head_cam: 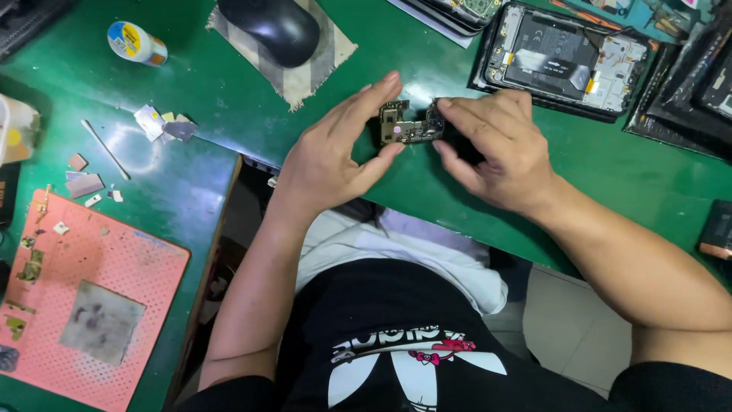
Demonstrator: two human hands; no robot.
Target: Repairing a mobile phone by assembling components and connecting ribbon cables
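Both hands [335,152] around level, crosswise circuit board [410,126]

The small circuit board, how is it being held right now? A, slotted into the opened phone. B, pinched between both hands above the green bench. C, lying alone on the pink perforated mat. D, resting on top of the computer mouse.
B: the left hand and right hand both have fingertips on the small circuit board, over the green bench, apart from the opened phone.
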